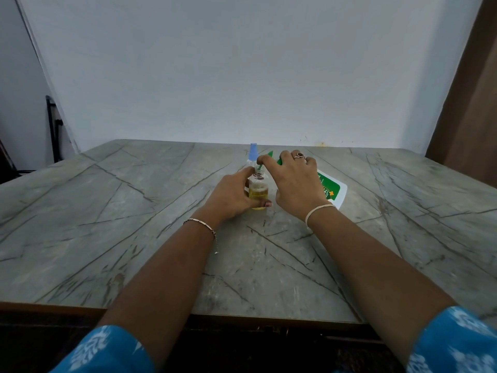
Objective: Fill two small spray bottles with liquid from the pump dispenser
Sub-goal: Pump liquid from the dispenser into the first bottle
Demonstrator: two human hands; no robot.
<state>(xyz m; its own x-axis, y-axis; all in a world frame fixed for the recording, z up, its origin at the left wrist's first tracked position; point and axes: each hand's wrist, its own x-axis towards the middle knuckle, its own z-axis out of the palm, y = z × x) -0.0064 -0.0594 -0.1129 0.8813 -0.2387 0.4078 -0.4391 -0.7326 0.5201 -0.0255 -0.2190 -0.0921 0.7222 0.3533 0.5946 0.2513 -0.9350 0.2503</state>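
Nozzle (pixel 260 168) of the tilted dispenser (pixel 329 191) points straight down into the open neck of the small bottle (pixel 258 193); my left hand (pixel 231 196) wraps that upright bottle on the counter (pixel 107 211); my right hand (pixel 293 181), the nearer one, pinches the nozzle with its fingers (pixel 262 159); a second bottle (pixel 253 153) stands behind.

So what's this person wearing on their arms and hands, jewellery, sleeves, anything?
Both forearms are bare up to short blue sleeves with a white pattern. The left wrist carries a thin metal link bracelet; the right wrist has a pale, thread-like band. The right hand wears a ring with a dark stone.
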